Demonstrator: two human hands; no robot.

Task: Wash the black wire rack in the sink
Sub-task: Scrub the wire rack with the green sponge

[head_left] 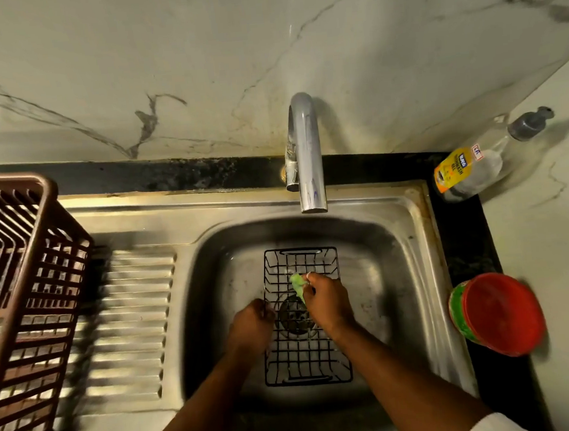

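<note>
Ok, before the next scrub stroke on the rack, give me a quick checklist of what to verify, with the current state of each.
1. black wire rack lies inside the sink basin, over the drain: ok.
2. left hand grips the rack's left edge to steady it: ok.
3. right hand pinches the green scrubber against the rack's wires: ok.
4. Water running from the tap: not ok, no stream visible.
5. Soap on the scrubber: cannot tell.
6. dishwash bottle on the counter at the back right, within reach for more soap: ok.
</note>
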